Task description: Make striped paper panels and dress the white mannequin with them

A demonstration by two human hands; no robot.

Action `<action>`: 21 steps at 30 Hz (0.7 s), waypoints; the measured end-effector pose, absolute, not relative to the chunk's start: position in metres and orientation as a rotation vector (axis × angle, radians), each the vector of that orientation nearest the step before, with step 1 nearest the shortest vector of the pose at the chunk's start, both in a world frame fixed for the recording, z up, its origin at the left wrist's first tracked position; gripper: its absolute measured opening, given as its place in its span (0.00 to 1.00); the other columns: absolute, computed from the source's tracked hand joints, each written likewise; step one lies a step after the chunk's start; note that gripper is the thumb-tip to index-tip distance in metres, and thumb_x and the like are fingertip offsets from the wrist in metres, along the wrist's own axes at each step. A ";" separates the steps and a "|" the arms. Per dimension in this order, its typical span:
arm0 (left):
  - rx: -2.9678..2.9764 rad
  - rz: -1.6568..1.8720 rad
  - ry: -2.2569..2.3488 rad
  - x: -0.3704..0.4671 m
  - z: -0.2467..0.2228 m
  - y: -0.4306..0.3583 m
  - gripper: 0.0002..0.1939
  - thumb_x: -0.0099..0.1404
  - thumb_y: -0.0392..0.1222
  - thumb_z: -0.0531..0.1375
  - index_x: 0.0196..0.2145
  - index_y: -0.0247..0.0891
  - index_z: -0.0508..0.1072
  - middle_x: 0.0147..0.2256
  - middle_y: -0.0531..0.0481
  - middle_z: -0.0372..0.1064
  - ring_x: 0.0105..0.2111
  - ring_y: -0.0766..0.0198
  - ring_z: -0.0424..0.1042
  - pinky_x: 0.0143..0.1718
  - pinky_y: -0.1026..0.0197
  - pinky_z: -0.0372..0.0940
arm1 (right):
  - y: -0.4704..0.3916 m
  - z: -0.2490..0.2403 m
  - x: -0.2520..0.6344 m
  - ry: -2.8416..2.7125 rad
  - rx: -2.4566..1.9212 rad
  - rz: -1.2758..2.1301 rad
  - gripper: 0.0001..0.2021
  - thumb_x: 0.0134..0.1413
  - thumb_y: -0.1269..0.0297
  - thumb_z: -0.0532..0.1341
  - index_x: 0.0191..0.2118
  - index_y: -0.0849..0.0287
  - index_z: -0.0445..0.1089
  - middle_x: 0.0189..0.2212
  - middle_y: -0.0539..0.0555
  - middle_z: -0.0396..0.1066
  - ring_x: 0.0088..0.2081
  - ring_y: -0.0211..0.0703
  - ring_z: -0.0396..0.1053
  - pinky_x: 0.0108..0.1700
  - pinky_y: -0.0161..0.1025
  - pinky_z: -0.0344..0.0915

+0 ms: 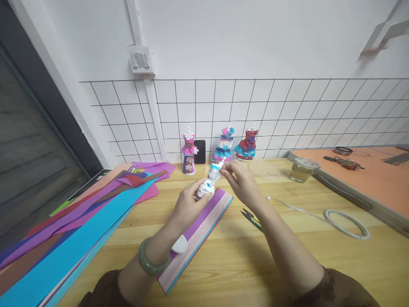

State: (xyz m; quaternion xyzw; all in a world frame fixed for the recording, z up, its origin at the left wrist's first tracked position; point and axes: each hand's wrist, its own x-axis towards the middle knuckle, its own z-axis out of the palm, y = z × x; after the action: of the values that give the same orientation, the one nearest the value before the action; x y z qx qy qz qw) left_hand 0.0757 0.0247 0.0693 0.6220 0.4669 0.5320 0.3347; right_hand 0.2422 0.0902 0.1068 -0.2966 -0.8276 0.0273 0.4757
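Head cam: lidded clear tub w/ yellowish contents, well R of R hand. Wood tabletop under both hands; white tiled wall beyond. Mini dress form btwn hands, tilted, white w/ blue patches nr top. L hand curled round its lower part; R fingertips bunched at upper side, can't tell if gripping.

A smooth, thick, rounded grey-green bangle encircles the left wrist. Dark brown fabric sleeves end around the elbows, leaving both forearms, the left hand and the right hand bare.
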 end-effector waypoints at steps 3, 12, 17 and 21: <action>1.574 1.366 1.190 0.076 0.072 0.023 0.23 0.57 0.42 0.59 0.51 0.39 0.65 0.47 0.44 0.67 0.42 0.59 0.67 0.36 0.62 0.67 | 0.091 0.106 0.243 -2.040 -0.764 0.140 0.05 0.58 0.68 0.51 0.31 0.57 0.59 0.28 0.52 0.62 0.31 0.41 0.60 0.33 0.38 0.58; 1.383 1.269 1.072 0.079 0.081 0.017 0.25 0.56 0.43 0.59 0.51 0.35 0.65 0.39 0.46 0.68 0.33 0.64 0.67 0.30 0.61 0.70 | 0.093 0.101 0.241 -2.058 -0.767 -0.052 0.05 0.58 0.68 0.49 0.31 0.56 0.57 0.29 0.54 0.61 0.34 0.44 0.59 0.36 0.41 0.58; 1.447 1.315 1.190 0.082 0.078 0.016 0.24 0.57 0.44 0.59 0.52 0.37 0.65 0.40 0.46 0.69 0.35 0.62 0.68 0.30 0.62 0.69 | 0.094 0.097 0.237 -2.096 -0.799 -0.267 0.05 0.58 0.68 0.48 0.33 0.57 0.58 0.30 0.56 0.62 0.35 0.47 0.58 0.36 0.44 0.57; 1.628 1.391 1.281 0.081 0.074 0.018 0.20 0.58 0.44 0.57 0.49 0.40 0.67 0.41 0.48 0.68 0.37 0.62 0.68 0.33 0.63 0.67 | 0.091 0.097 0.236 -2.109 -0.767 -0.167 0.05 0.59 0.67 0.47 0.32 0.56 0.57 0.30 0.55 0.61 0.34 0.46 0.58 0.36 0.43 0.58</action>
State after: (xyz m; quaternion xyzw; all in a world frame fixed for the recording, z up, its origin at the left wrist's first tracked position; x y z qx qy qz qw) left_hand 0.0812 0.0175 0.0740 0.6187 0.4868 0.5285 0.3178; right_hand 0.2361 0.0914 0.0972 -0.3074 -0.8458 -0.0669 0.4310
